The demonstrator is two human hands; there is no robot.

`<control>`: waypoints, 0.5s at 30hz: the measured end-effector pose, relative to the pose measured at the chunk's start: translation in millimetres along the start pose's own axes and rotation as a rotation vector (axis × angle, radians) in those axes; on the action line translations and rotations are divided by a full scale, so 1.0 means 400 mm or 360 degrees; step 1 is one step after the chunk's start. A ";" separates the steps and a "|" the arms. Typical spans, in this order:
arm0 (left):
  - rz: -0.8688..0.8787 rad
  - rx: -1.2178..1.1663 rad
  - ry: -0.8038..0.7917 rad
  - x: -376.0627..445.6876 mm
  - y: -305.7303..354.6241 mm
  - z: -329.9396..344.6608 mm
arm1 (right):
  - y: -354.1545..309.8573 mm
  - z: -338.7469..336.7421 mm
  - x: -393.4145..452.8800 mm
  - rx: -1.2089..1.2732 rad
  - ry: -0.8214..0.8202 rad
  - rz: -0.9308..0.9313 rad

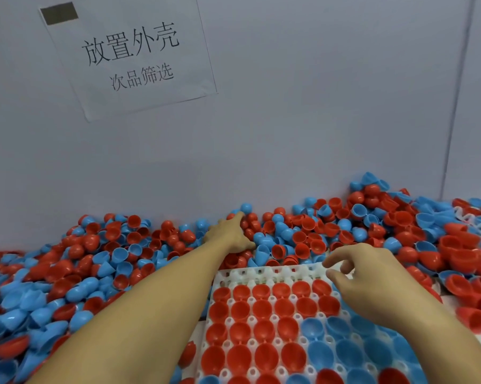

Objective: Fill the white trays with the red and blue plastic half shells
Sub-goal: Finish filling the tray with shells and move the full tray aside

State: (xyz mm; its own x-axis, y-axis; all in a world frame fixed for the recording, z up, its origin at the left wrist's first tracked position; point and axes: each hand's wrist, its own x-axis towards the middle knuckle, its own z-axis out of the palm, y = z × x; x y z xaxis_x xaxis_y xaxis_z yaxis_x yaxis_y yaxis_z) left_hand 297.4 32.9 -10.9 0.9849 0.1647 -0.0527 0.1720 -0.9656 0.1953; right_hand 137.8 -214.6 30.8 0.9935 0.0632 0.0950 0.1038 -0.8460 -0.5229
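Shells (117, 259) heaped around tray (261, 275)

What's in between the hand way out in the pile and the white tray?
In the head view, loose red and blue half shells fill the stretch between the left hand and the far edge of the white tray; no bare surface shows there.

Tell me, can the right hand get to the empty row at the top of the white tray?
Probably yes. The right hand hovers just above the empty row of the white tray, fingers loose, and nothing lies between them.
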 end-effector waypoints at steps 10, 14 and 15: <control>0.0152 0.0154 0.0149 0.004 -0.003 0.014 | -0.005 0.002 -0.002 0.0015 0.0012 -0.0025; 0.0159 0.0120 0.0286 -0.002 -0.007 0.021 | -0.010 0.004 -0.006 0.0025 0.0007 -0.0029; 0.0169 0.0108 0.0332 -0.003 -0.010 0.020 | -0.011 0.004 -0.006 0.0027 0.0007 -0.0026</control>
State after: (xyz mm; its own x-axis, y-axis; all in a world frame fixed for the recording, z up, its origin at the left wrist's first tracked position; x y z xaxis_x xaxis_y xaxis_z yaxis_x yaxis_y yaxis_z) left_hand 295.2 35.1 -19.3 0.9811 0.0928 0.1695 0.0725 -0.9899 0.1222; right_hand 135.0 -210.2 31.3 0.9914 0.0747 0.1072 0.1208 -0.8359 -0.5353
